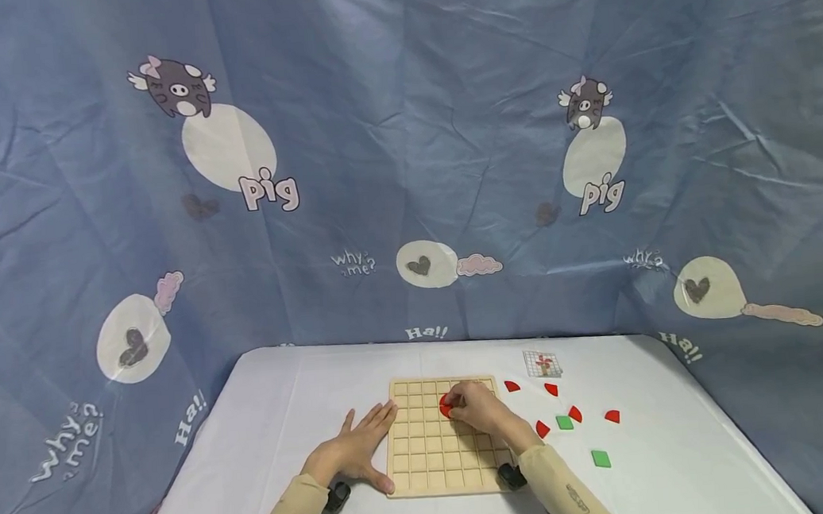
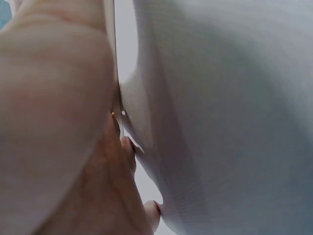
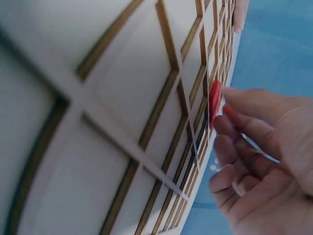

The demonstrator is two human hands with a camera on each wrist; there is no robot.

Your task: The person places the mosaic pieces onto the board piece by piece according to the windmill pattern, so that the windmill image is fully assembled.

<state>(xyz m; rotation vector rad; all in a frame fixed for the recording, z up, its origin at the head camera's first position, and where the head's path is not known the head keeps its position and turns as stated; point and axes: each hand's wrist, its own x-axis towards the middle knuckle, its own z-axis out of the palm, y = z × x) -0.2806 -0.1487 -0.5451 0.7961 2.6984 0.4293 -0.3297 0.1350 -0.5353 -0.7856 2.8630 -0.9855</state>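
Observation:
A light wooden grid board (image 1: 419, 461) lies on the white table. My left hand (image 1: 356, 449), fingers spread, rests along the board's left edge, with fingertips at the upper left side and thumb near the lower left corner. Over the upper middle cells, my right hand (image 1: 481, 408) pinches a red quarter-circle piece (image 3: 214, 104) with thumb and forefinger, close to the grid. Red (image 1: 444, 407) shows beside these fingertips in the head view, partly hidden by them. The other right fingers are curled in the right wrist view. In the left wrist view, the left hand (image 2: 73, 127) fills the left side.
Right of the board lie several loose red quarter-circle pieces (image 1: 612, 416) and two green squares (image 1: 601, 459). A small gridded card (image 1: 542, 364) with a red figure lies behind them. A blue printed cloth (image 1: 405, 170) hangs around the table (image 1: 306, 392).

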